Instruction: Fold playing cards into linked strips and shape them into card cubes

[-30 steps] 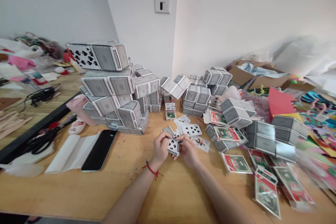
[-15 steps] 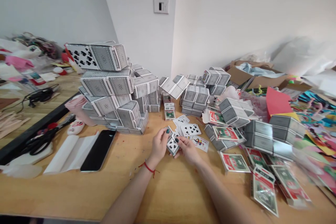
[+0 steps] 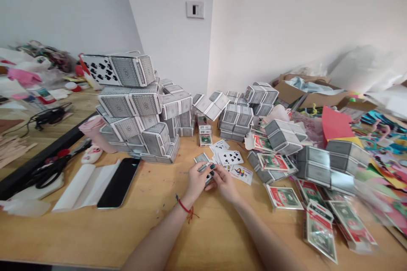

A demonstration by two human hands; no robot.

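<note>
Both hands meet low over the wooden table, fingers closed around folded playing cards (image 3: 208, 178) that are largely covered by them. My left hand (image 3: 196, 181) pinches the cards from the left, and my right hand (image 3: 223, 181) grips them from the right. Just behind the left fingers lies a grey-backed card (image 3: 201, 158). Loose face-up cards lie beyond the right hand, among them a spades card (image 3: 231, 157) and a joker (image 3: 241, 173).
A tall stack of card-built blocks (image 3: 130, 101) rises on the left, more blocks (image 3: 237, 114) on the right. A phone (image 3: 119, 182) and scissors (image 3: 54, 171) lie left. Red-green card boxes (image 3: 284, 197) and coloured paper (image 3: 337, 123) spread across the right.
My hands have drawn closer together, and the left hand has turned inward over the cards. The spade face seen before is now mostly covered.
</note>
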